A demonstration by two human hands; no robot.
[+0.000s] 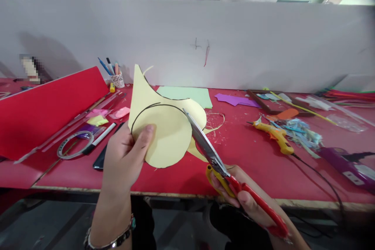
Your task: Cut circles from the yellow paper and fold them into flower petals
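Observation:
Between the thumb and fingers of my left hand (123, 156) is a pale yellow sheet of paper (165, 136), held up over the table. A black marker line curves across it, and the lower part has a rounded cut edge forming most of a circle. My right hand (249, 199) grips a pair of scissors (209, 150) with red and yellow handles. The blades point up and to the left, at the circle's upper right edge along the black line. Whether paper lies between the blades is hard to see. A curled paper offcut hangs behind the scissors.
A red board (52, 113) leans at the left, near a tape roll (74, 144), a marker (101, 136) and a cup of pens (117, 80). Right of centre lie a yellow glue gun (275, 134), a purple power strip (348, 168) and a brown tray (263, 103). Green paper (187, 93) lies behind.

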